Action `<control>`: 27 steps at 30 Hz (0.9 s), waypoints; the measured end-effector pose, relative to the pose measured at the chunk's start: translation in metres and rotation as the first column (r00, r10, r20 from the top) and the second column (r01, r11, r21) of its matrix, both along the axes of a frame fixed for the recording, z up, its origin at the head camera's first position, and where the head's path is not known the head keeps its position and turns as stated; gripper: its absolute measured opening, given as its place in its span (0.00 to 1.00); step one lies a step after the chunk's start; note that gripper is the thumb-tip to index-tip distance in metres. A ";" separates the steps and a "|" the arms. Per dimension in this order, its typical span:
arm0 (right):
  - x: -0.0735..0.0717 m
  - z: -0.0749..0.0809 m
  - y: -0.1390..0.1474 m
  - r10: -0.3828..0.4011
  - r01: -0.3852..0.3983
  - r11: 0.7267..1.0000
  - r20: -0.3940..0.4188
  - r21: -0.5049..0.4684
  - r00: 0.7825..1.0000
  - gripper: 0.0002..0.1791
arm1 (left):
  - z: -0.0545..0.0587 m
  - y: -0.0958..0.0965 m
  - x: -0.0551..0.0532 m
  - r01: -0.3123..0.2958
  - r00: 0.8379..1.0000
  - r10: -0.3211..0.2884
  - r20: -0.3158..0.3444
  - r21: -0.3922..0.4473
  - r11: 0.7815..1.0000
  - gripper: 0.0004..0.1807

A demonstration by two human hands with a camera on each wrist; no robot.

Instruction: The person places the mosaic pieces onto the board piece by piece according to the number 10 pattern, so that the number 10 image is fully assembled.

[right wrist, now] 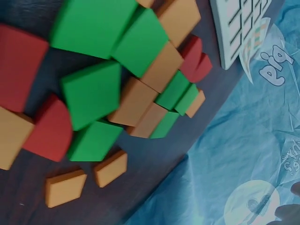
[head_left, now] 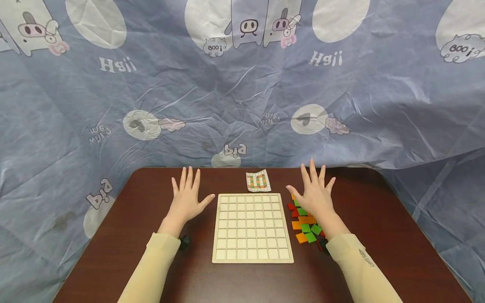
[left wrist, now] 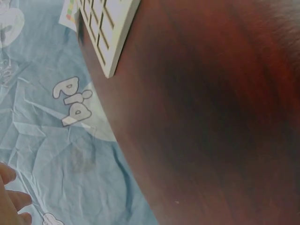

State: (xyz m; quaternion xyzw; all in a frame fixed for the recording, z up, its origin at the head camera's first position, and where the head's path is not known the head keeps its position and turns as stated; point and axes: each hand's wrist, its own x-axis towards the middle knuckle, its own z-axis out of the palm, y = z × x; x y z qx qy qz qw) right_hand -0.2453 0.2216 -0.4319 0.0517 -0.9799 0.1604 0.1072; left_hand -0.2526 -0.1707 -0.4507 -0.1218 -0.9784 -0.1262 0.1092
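Both hands are held out with fingers spread, neither holding anything. My left hand (head_left: 186,203) hangs to the left of a pale wooden grid board (head_left: 252,194), its thumb pointing toward the board's upper left corner. On the other side, my right hand (head_left: 316,198) overlaps a scatter of coloured blocks in the head view. Those include green blocks (right wrist: 93,93), orange blocks (right wrist: 133,101) and red pieces (right wrist: 49,129), some with a rounded edge. The board's square cells hold no pieces. Behind it lies a small paper card (head_left: 258,181) printted with a coloured grid pattern.
A dark red-brown table (head_left: 113,252) carries everything. Blue-grey printed cloth (head_left: 227,92) hangs behind and beside it, close to the table's far edge. A dark round object (head_left: 184,243) shows by the left cuff.
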 end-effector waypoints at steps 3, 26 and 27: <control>0.004 -0.005 0.003 -0.002 0.002 1.000 0.004 -0.015 1.000 0.50 | -0.005 0.000 0.005 0.011 1.000 -0.011 0.001 0.010 1.000 0.54; 0.027 -0.033 0.038 -0.071 0.079 0.986 0.058 -0.144 0.996 0.43 | -0.043 0.005 0.040 0.077 0.984 -0.113 0.138 0.243 0.967 0.51; 0.028 -0.034 0.040 -0.077 0.086 0.985 0.071 -0.148 0.995 0.43 | -0.044 0.006 0.040 0.071 0.982 -0.113 0.154 0.252 0.965 0.51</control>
